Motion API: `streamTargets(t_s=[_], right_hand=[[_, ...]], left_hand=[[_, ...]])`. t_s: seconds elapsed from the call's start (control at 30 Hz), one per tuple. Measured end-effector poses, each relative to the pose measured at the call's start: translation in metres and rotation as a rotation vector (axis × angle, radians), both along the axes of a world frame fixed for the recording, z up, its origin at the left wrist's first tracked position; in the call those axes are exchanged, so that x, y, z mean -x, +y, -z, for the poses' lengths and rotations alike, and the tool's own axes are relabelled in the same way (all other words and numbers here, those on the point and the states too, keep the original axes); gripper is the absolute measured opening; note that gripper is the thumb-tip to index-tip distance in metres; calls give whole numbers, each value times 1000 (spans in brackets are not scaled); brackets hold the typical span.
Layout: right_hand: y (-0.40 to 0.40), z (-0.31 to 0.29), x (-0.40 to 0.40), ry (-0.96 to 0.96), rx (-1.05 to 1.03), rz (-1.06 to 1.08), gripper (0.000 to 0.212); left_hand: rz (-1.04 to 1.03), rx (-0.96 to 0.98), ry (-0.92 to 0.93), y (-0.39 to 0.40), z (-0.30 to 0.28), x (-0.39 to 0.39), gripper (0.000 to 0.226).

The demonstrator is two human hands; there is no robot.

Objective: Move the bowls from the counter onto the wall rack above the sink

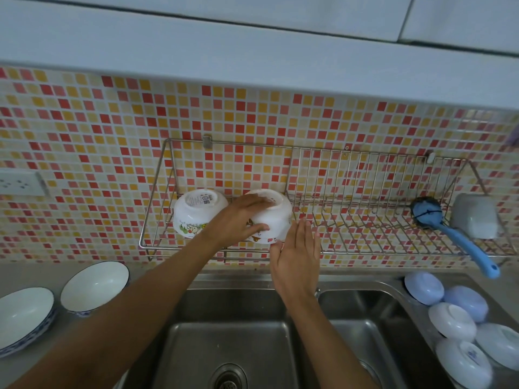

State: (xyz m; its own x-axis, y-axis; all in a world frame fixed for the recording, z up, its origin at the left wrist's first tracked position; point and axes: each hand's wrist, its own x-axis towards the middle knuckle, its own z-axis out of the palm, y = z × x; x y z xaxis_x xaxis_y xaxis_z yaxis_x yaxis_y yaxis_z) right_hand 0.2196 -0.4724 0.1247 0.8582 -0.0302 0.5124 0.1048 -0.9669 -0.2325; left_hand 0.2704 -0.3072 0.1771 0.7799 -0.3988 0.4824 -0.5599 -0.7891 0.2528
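Note:
A wire wall rack [351, 242] hangs on the mosaic tiles above the sink. One white cartoon-print bowl [196, 213] lies upside down at the rack's left end. Just right of it, my left hand [238, 220] grips a second white bowl [276, 217], upside down on the rack. My right hand [297, 259] is flat with fingers apart, touching that bowl's lower right rim. On the counter at left stand a white bowl with a blue rim [94, 286] and a stack of similar bowls [24, 315]. Several white and pale blue bowls [455, 318] lie upside down at right.
A blue-handled dish brush [455, 234] and an upturned grey cup [474, 216] occupy the rack's right end. A double steel sink [224, 346] lies below my arms. A wall socket [19, 182] is at far left. A cabinet overhangs the tiles.

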Motion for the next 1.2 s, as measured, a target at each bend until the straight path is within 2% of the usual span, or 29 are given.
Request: streamTargets(t_s=[0.1, 0.23, 0.37, 0.47, 0.63, 0.77, 0.87, 0.97, 1.07, 1.2], right_hand=[[0, -1, 1, -3, 1, -2, 63], [-2, -2, 1, -13, 5, -18, 62], [-3, -1, 1, -34, 17, -52, 63], [-4, -2, 1, -35, 32, -69, 62], [-7, -3, 2, -2, 44, -111, 60], [-9, -6, 4, 21, 51, -132, 66], [-10, -8, 5, 60, 35, -131, 69], [-1, 2, 23, 37, 3, -139, 65], [24, 31, 66, 2, -91, -278, 62], [85, 93, 120, 239, -177, -524, 64]], left_hand=[[-88, 12, -28, 2, -4, 6, 57], [-369, 85, -158, 18, -3, 24, 50], [-560, 22, -67, 44, 25, 56, 58], [-572, -119, -32, 58, 39, 71, 65], [-556, -187, 57, 59, 34, 73, 78], [-574, -229, 66, 59, 34, 78, 73], [-584, -181, 55, 59, 38, 94, 71], [-550, -104, 41, 66, 51, 128, 58], [-525, 48, 97, 89, 78, 177, 55], [-707, 154, 272, 147, 128, 248, 63]])
